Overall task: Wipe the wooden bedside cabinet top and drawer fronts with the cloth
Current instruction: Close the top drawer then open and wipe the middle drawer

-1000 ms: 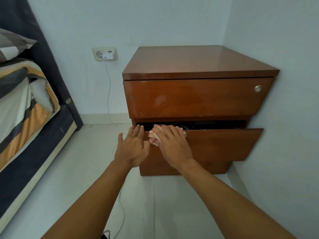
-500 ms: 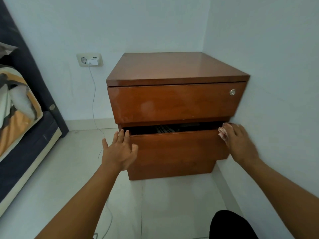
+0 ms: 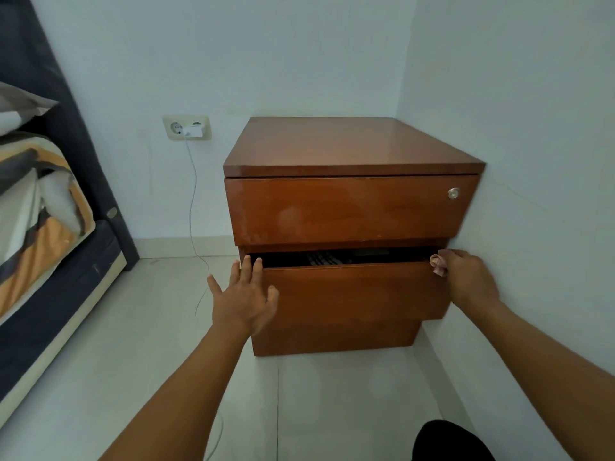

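Note:
The wooden bedside cabinet [image 3: 349, 144] stands in the room's corner. Its upper drawer front [image 3: 346, 209], with a round lock, is closed. The lower drawer [image 3: 352, 291] is pulled out a little, and dark contents show in the gap. My right hand [image 3: 469, 277] is at the drawer's top right corner, gripping a bunched pink-and-white cloth [image 3: 437, 265] against the wood. My left hand [image 3: 244, 296] rests flat with spread fingers on the drawer's left edge.
A white wall hugs the cabinet's right side. A wall socket [image 3: 186, 127] with a white charger and a thin cable hangs left of the cabinet. A bed [image 3: 40, 227] with striped bedding fills the left. The floor is pale tile. A dark knee [image 3: 449, 442] shows bottom right.
My right hand has slid the cloth from the left end of the lower drawer's top edge to its right corner, where it stays. My left hand has kept to the drawer's left edge.

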### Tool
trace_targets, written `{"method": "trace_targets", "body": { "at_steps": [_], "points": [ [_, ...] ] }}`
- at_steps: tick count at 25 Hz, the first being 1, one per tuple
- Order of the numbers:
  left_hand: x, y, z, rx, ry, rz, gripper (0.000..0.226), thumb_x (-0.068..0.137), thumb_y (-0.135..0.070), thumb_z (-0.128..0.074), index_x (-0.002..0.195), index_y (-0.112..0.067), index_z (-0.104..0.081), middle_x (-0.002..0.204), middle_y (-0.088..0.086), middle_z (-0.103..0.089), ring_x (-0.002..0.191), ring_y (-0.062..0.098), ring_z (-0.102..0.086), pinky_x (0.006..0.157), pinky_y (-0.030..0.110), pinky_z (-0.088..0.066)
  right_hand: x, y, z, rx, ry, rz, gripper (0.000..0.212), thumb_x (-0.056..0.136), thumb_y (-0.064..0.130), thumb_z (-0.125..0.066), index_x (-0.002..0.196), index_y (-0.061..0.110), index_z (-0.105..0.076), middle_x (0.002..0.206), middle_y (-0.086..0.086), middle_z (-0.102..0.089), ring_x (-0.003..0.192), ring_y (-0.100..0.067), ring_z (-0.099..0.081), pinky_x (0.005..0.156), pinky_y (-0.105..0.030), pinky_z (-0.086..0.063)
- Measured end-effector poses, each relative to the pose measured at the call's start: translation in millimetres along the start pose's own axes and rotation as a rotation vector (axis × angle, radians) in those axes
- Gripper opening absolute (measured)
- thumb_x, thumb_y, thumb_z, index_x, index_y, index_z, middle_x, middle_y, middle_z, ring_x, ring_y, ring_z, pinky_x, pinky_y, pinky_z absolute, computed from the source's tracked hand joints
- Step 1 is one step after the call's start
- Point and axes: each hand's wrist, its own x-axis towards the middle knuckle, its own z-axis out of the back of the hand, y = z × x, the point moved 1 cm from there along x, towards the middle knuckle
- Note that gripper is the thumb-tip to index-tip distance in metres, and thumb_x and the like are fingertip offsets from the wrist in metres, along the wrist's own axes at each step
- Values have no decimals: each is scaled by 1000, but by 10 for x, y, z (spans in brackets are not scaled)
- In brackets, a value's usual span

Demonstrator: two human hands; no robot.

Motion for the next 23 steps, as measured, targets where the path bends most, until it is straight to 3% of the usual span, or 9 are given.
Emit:
{"method": "trace_targets", "body": {
  "at_steps": [2,5,9,12,16,23],
  "points": [
    [11,1,22,-31,11,-5,71,101,-56,-18,163,-24,-3,171,2,1,158,25,4,118,68,5,-91,273,120,124,-137,25,43,92,-1,-61,135,6,-63,131,-22,-64,113,-46,-62,96,-50,-54],
    [25,74,29,-131,42,-43,69,101,-55,-16,163,-26,-2,171,0,5,158,23,8,120,64,5,-455,1042,115,279,-294,354,48,93,-7,-56,139,8,-60,146,-13,-58,135,-32,-54,113,-43,-46],
    [-41,255,-89,-213,-1,-117,78,92,-64,-2,162,-31,4,170,-6,12,156,15,16,124,60,4,-868,2221,-369,316,-146,520,64,94,-3,-64,151,19,-47,160,-10,-42,151,-31,-35,121,-45,-38],
    [-54,292,-218,-215,-75,-133,84,89,-74,5,162,-34,5,169,-9,13,154,12,18,123,59,8,-977,2601,-753,162,-69,544,88,85,17,-80,159,21,-32,166,-12,-30,156,-37,-21,126,-51,-23],
    [-47,293,-311,-156,-150,-143,80,93,-75,-2,162,-34,3,171,-8,8,156,15,13,122,60,8,-844,2334,-871,119,-207,486,55,100,22,-56,153,21,-41,157,-9,-43,150,-34,-32,124,-48,-24],
    [-78,200,-337,-139,-214,-98,87,89,-79,0,162,-32,-2,171,-4,3,158,20,6,121,66,4,-435,767,-698,61,-283,346,46,105,15,-41,151,12,-44,154,-11,-47,145,-37,-41,121,-49,-30]
  ]
}}
